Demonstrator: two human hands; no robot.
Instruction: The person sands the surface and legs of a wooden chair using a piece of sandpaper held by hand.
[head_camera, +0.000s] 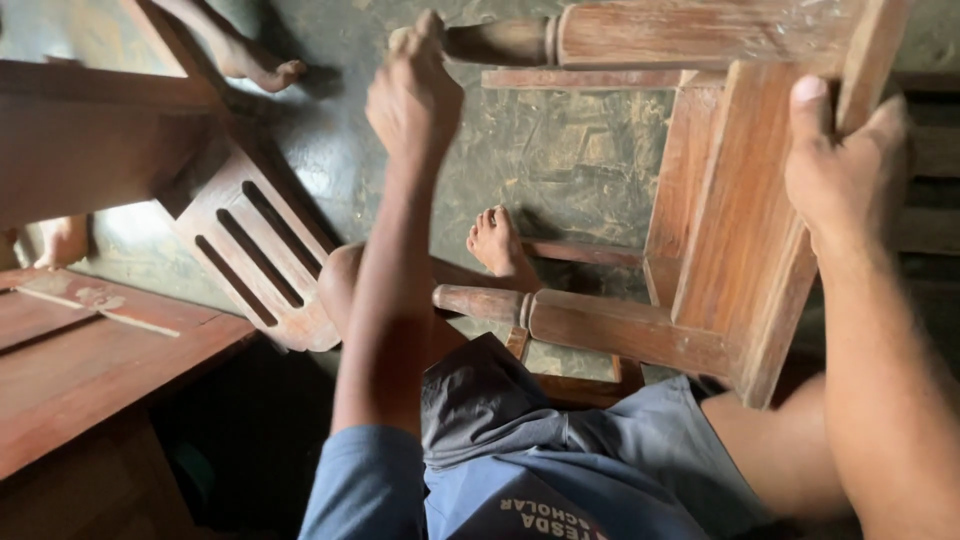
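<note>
My left hand (413, 95) is clenched around the rounded end of a turned leg (500, 40) at about twelve o'clock, fingers curled over its tip so that the tip itself is hidden from me. My right hand (845, 165) has its grip on the edge of a flat plank (735, 230) at about two o'clock, thumb pressed on the near face and fingers wrapped behind the board where I cannot see them. Both parts belong to one wooden chair frame (690, 200), which lies tipped on its side between my two hands and across my lap, reaching from twelve to four o'clock. I count two turned legs: the one I hold, and a second leg (590, 322) lying across my knee toward the centre, its blunt end pointing to nine o'clock. Thin rails join them; the frame's far side is cut off by the top and right edges. My bare foot (497, 243) rests on the dark floor (560, 160) just above that second leg. At nine o'clock stands a slatted wooden piece (255, 262) with three slots, and at eight o'clock a reddish desk (90, 360) with a thin strip lying on it. Another person's bare foot (255, 65) shows at eleven o'clock, the body cut off.
</note>
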